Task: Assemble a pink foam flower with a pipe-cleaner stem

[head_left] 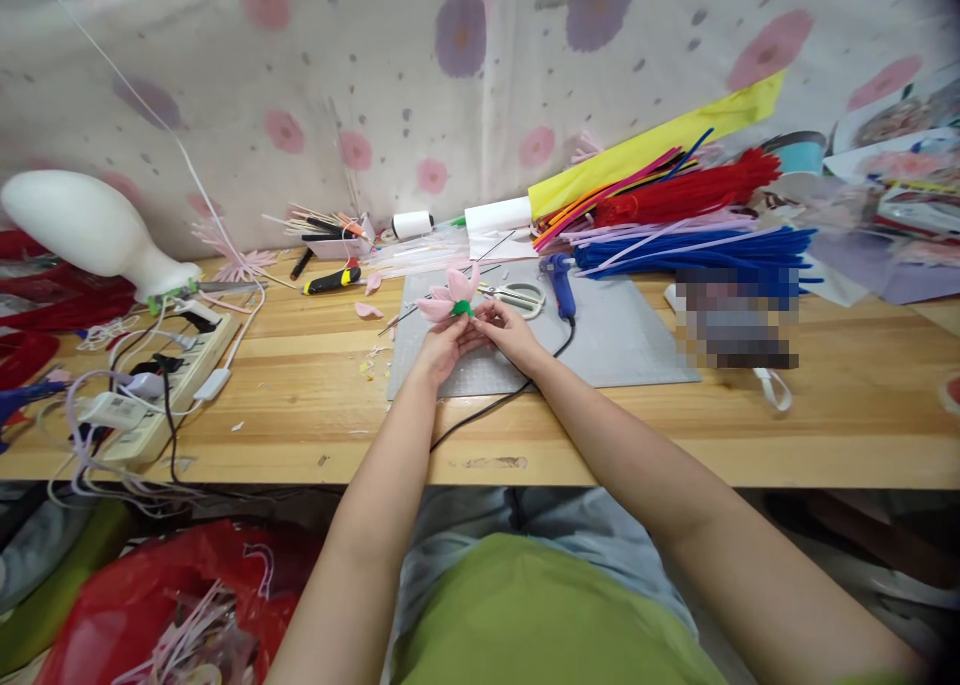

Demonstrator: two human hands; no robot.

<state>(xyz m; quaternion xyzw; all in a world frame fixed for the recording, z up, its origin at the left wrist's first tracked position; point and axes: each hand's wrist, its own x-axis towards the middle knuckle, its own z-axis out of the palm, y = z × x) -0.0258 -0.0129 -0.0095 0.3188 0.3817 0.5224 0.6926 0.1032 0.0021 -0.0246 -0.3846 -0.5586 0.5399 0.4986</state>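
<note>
A pink flower (452,295) with a green base is held over the grey cutting mat (600,355), its petals pointing up and to the left. My left hand (444,351) has its fingers closed around the underside of the green base. From the other side, the fingertips of my right hand (511,335) pinch at the same green part. Just behind my right hand, scissors (521,297) with pale handles lie on the mat. A blue glue gun (559,285) rests to their right, its black cord running under my right forearm.
Loose pink petals (367,310) and a yellow-black utility knife (332,281) lie to the left. Blue (697,250) and red pipe cleaners (690,190) are heaped at the back right. A power strip (176,395) with tangled cables and a white foam head (82,225) occupy the left side.
</note>
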